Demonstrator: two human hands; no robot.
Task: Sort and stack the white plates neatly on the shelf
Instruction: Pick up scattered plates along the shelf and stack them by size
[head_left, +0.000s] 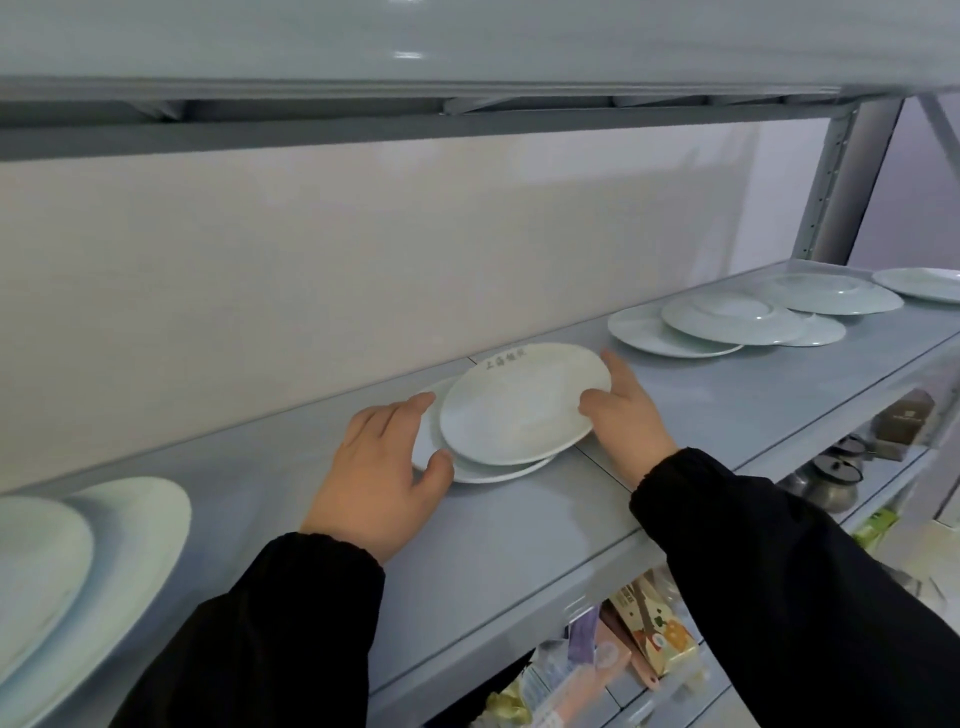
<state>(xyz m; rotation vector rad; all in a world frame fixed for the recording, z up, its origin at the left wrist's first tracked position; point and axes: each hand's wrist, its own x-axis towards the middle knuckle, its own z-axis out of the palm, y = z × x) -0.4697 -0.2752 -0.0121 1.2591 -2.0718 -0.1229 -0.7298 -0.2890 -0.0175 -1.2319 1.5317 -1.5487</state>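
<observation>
White plates (519, 410) — glossy, faintly lettered, perhaps three askew — rims in the grip of left hand (384, 467), right hand (628, 415)

Upper plate (519, 410), lying on the lower plate (498, 472): on its far rim you see four dark printed characters. The first two read 上海; the rest are too blurred.

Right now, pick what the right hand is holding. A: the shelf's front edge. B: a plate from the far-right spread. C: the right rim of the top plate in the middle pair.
C: the right hand pinches the right rim of the lettered top plate, while the left hand grips the lower plate under it.
</observation>
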